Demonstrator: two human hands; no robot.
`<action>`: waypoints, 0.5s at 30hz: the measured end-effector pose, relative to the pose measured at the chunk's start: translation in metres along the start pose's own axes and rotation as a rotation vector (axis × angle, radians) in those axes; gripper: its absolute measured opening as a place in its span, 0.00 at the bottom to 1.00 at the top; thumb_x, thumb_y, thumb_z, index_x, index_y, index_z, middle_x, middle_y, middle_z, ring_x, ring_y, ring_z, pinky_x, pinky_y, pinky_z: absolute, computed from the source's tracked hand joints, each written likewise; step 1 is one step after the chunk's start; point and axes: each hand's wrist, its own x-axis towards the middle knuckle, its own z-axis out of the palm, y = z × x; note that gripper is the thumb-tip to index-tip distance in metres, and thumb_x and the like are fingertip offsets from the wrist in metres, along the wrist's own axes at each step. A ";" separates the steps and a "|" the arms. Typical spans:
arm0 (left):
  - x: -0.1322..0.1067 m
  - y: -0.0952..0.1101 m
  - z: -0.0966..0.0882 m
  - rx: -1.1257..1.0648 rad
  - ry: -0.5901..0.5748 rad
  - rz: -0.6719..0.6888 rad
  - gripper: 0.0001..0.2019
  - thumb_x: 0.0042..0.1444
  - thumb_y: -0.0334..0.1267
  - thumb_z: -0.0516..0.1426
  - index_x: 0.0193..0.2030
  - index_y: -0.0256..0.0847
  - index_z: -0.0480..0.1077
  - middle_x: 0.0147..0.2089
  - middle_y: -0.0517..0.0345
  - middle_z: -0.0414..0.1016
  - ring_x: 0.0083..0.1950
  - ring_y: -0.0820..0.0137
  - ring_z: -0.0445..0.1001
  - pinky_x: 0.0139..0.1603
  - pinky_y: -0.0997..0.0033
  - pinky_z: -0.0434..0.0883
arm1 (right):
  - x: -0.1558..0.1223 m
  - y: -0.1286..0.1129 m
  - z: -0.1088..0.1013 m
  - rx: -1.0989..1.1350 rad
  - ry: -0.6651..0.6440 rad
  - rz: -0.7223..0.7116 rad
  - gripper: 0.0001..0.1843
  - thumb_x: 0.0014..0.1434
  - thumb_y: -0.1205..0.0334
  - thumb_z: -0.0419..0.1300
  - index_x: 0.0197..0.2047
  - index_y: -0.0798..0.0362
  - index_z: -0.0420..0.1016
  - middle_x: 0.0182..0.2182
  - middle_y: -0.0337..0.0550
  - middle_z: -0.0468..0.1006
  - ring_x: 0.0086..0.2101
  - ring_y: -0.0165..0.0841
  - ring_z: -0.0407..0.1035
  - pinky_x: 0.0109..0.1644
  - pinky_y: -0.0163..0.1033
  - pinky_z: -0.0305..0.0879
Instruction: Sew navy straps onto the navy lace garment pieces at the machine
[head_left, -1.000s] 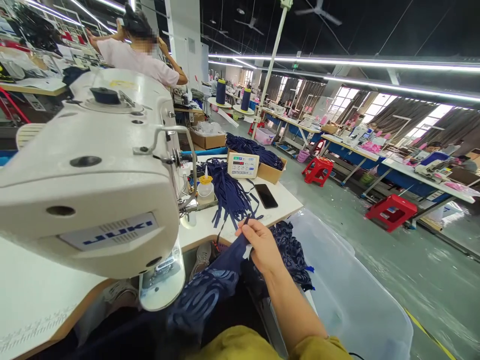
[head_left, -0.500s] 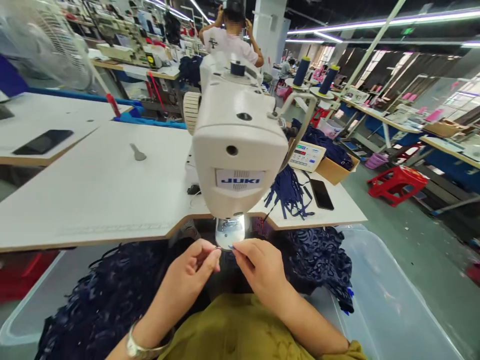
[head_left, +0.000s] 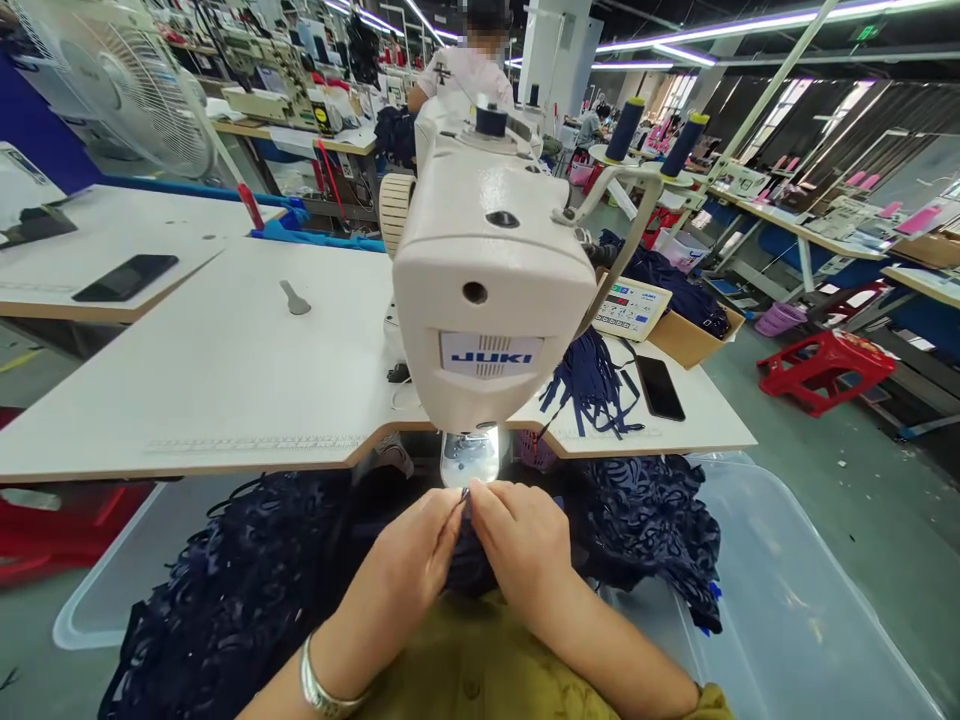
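My left hand (head_left: 420,545) and my right hand (head_left: 529,535) meet just below the lit plate (head_left: 469,458) of a white sewing machine (head_left: 487,260). Both are closed in a pinch, fingertips close together. A small piece of dark navy fabric (head_left: 466,493) peeps out between them; most of it is hidden by the fingers. Navy fabric with a swirly raised pattern (head_left: 232,590) spreads under and left of my left hand. More of that patterned fabric (head_left: 652,520) hangs to the right of my right hand.
On the white table (head_left: 300,360) lie a small grey metal tool (head_left: 294,298), a bundle of navy strips (head_left: 589,380) and a phone (head_left: 660,388). A control panel (head_left: 631,306) stands beside a cardboard box (head_left: 694,335). Below is a clear plastic tub (head_left: 795,560); a red stool (head_left: 825,370) stands right.
My hands have come together at the fingertips, the left moving right and turning inward. The view has shifted slightly. The person behind the machine has lowered their arms.
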 end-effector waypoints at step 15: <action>-0.001 0.004 0.002 -0.087 -0.071 -0.217 0.12 0.63 0.47 0.48 0.41 0.44 0.67 0.29 0.65 0.71 0.24 0.76 0.64 0.24 0.79 0.63 | 0.003 0.004 -0.001 0.230 -0.078 0.190 0.13 0.69 0.60 0.48 0.38 0.52 0.72 0.29 0.39 0.78 0.29 0.31 0.71 0.32 0.37 0.59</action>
